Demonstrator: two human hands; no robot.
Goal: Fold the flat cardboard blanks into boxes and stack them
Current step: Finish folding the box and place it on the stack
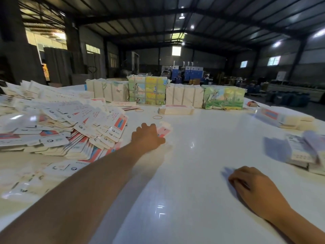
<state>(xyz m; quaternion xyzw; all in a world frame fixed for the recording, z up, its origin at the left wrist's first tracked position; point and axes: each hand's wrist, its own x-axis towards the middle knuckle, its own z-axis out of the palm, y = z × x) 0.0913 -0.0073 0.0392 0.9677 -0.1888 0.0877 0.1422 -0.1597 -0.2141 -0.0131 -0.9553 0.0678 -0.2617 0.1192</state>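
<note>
The left hand [147, 136] reaches out, fingers on a pink blank [163, 132] (grip unclear) beside the heaped blanks [70, 124]. The right hand [253, 185] rests loosely curled, holding nothing, on the white tabletop [202, 152].

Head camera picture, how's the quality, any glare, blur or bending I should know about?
Head view: ceiling lamps throw glare patches on the glossy white table; the stack of boxes at right is motion-blurred, as is the blank at the left hand; the right hand casts a soft shadow; the wide lens bows the roof beams.
</note>
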